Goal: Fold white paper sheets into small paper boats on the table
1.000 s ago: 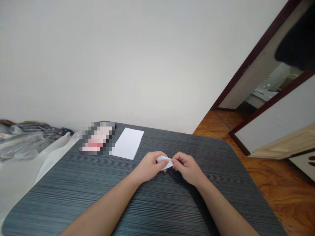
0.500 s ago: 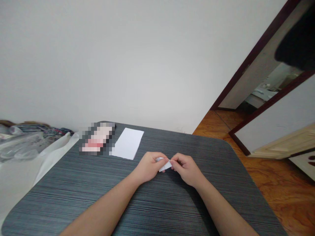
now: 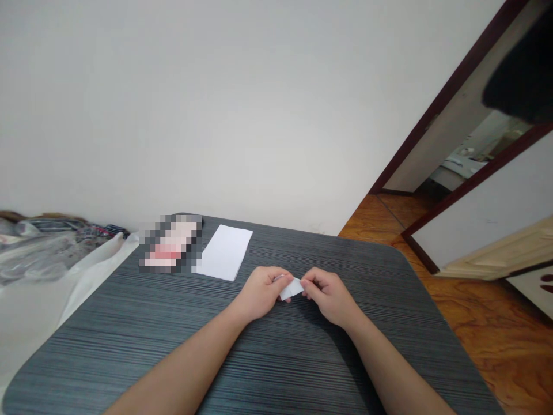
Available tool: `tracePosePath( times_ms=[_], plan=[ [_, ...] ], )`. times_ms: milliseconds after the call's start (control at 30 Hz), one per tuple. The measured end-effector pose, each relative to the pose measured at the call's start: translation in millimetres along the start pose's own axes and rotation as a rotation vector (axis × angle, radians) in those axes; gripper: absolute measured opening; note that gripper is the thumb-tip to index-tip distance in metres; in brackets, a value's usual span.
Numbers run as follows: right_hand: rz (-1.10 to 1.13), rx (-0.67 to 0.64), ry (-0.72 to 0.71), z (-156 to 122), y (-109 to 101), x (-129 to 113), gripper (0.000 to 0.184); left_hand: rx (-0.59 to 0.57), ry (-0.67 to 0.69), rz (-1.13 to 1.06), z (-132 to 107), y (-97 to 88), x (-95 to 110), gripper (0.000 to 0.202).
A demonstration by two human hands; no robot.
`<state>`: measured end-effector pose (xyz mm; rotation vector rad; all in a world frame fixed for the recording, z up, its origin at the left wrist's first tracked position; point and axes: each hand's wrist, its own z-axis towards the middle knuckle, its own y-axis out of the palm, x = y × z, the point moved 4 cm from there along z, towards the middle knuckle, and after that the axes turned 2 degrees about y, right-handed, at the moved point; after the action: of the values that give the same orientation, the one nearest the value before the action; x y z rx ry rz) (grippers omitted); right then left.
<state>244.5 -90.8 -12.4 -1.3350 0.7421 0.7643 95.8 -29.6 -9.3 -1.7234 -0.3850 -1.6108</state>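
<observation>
Head cam: L grip [image 3: 260,294] & R grip [image 3: 331,295] pinching sm. wht paper [image 3: 292,289], L end hidden.

Wooden floor [image 3: 496,328] beside dark-red doorframe [image 3: 444,98].

The left forearm [image 3: 184,363] and right forearm [image 3: 389,360] are angled inward; the left hand [image 3: 260,293] and right hand [image 3: 332,297] are held near each other, each closed in a pinching grip.

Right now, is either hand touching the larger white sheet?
No: the larger sheet lies on the table, apart from the left hand and right hand.
</observation>
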Motion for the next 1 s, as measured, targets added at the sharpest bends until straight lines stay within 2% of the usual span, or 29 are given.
tracePosePath(
  times_ms=[167,367,800,1000],
  plan=[
    [0.013,-0.004,0.007,1,1,3,0.019,0.033,0.012,0.011,1,-1.3,-1,0.038],
    [0.122,-0.035,0.08,0,1,12,0.022,0.041,0.017,0.027,0,-4.9,-1,0.041],
    [0.2,-0.002,0.116,1,-2,17,0.024,0.058,-0.018,-0.082,2,-4.2,-5,0.043],
    [0.205,-0.02,0.09,0,-3,16,0.023,0.089,-0.017,-0.038,3,-4.3,-8,0.039]
  ],
)
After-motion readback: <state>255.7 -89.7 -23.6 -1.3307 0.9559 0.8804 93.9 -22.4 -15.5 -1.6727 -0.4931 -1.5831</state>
